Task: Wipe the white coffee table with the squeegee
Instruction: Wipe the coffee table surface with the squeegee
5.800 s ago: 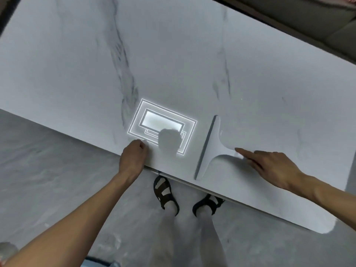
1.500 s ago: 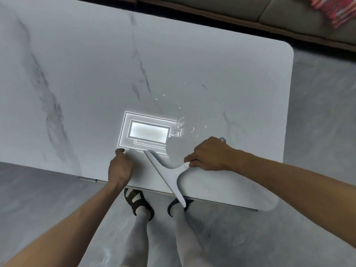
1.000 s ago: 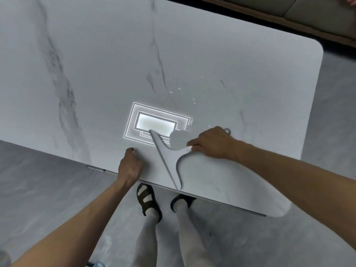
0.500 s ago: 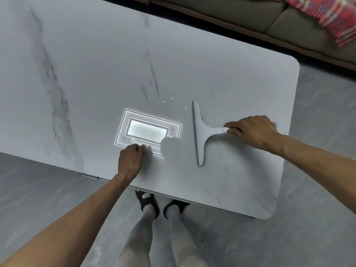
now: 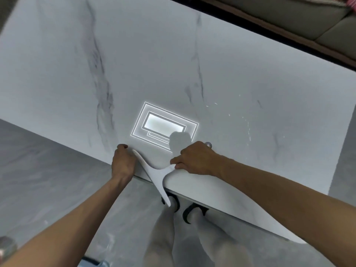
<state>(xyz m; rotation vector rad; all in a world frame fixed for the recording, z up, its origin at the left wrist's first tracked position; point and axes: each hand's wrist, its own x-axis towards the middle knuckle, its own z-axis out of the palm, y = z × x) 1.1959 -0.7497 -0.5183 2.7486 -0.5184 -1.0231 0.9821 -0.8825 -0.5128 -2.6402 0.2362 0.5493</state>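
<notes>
White squeegee [image 5: 154,173] at coffee table [image 5: 192,54] near edge.
R hand [image 5: 193,160] clamped its handle; blade ran diag., near tip overhanging; L hand [image 5: 123,163] beside far tip, grip unclear.

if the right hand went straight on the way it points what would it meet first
Past the squeegee it grips, the right hand would likely meet the left hand at the table edge.

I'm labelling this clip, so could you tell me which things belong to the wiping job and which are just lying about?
Job: squeegee, white coffee table, droplets, right hand gripping the handle, left hand at the table edge.
Not part of it: sofa, sandals, light reflection.
</notes>
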